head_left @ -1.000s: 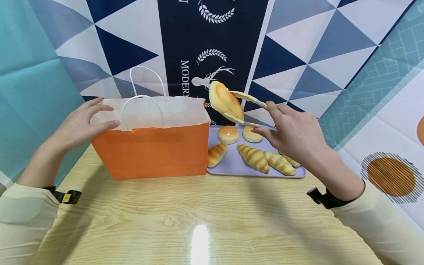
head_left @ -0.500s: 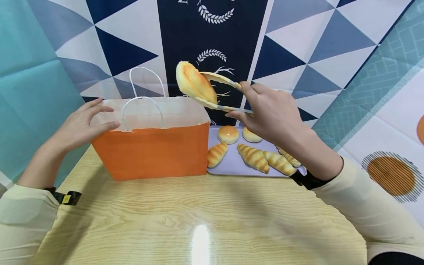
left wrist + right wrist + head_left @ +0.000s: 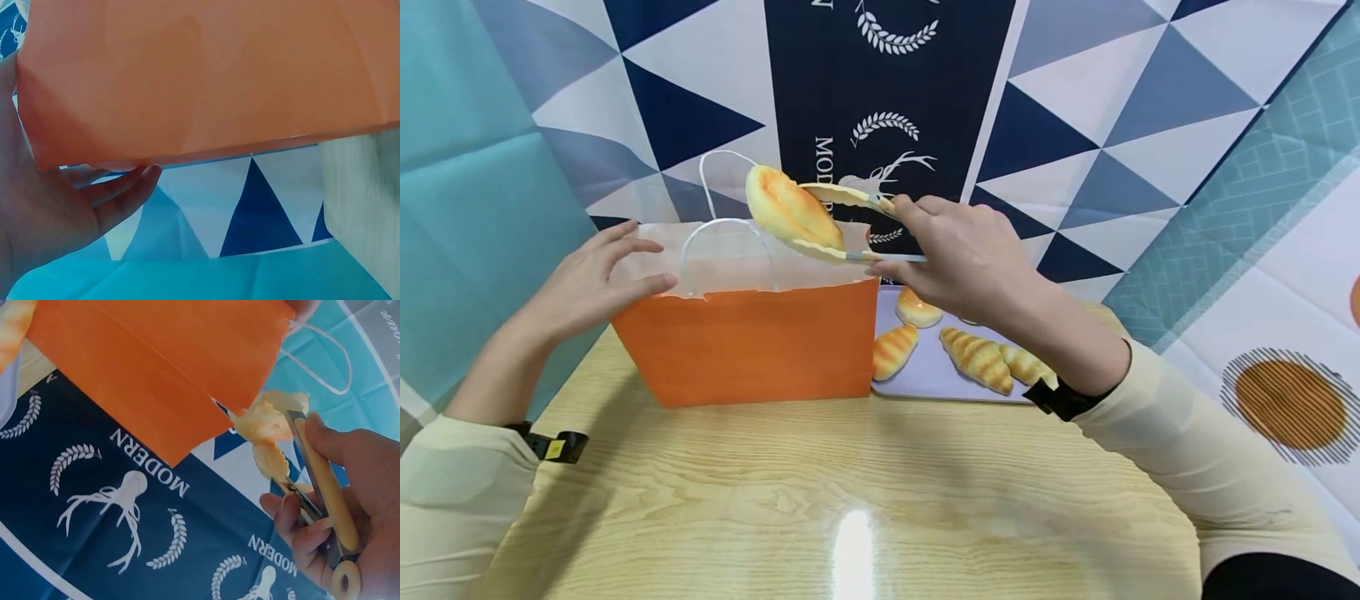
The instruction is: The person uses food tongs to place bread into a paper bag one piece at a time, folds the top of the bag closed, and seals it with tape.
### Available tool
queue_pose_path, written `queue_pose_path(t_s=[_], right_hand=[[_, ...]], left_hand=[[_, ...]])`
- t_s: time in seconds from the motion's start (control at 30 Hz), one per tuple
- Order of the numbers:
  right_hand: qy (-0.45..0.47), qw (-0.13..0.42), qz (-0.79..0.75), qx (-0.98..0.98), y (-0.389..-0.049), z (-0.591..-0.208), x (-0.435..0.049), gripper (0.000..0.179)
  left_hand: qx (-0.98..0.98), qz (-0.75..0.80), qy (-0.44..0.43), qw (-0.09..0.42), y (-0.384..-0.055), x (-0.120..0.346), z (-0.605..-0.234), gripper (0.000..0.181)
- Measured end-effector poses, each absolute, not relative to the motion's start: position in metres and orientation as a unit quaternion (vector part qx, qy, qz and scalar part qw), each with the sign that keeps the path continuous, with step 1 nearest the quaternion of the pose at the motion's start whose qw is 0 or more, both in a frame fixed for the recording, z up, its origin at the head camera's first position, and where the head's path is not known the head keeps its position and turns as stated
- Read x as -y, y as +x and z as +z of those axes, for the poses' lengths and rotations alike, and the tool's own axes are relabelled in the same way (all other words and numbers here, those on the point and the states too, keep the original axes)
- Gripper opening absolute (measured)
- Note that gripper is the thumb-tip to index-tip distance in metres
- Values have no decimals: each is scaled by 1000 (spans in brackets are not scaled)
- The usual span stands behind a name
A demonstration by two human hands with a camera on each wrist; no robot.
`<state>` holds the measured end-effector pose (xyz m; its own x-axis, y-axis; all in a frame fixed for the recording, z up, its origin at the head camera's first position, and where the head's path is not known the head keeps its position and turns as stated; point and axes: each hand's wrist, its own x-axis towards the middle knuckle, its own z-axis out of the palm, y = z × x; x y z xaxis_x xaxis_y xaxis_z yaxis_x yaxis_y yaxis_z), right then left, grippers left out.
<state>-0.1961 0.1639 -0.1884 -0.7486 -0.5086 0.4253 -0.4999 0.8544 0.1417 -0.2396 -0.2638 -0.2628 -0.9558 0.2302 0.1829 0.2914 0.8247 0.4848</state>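
Note:
My left hand (image 3: 587,283) holds the left end of an orange paper bag (image 3: 760,350) at its open top. Thumb and fingers spread over the rim, and in the left wrist view the fingertips (image 3: 149,178) touch the edge of the bag's side. My right hand (image 3: 973,250) grips a pair of tongs (image 3: 842,194) with cream-coloured ends. Pinched between the tongs is an oval golden bread roll (image 3: 790,208), tilted over the bag's opening near its white cord handles. The bag's inside bottom is hidden.
Right of the bag lies a lilac tray (image 3: 925,379) carrying a round bun (image 3: 917,308) and several croissant-shaped breads (image 3: 973,358), partly covered by my right forearm. A patterned cloth (image 3: 880,75) hangs behind. The wooden table (image 3: 760,500) extends in front.
My right hand has carried the tongs and bread roll leftward from above the tray to over the bag, rising and then dipping. My left hand stays at the bag's rim.

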Motion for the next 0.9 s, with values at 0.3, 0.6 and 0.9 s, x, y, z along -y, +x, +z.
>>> queue_pose_path(t_s=[0.3,0.6,0.9], right_hand=[[296,179,10,938,-205,-197,-159,74],[294,143,6,945,-210,-198,-157,69],[288,116,12,951,-210,-196,-153,57]], left_hand=[[954,-261,-137,61,-240,262,-263,70],[954,-261,-136,59,-240,261,-263,70],[954,-261,-139,59,-240,263,-264,69]])
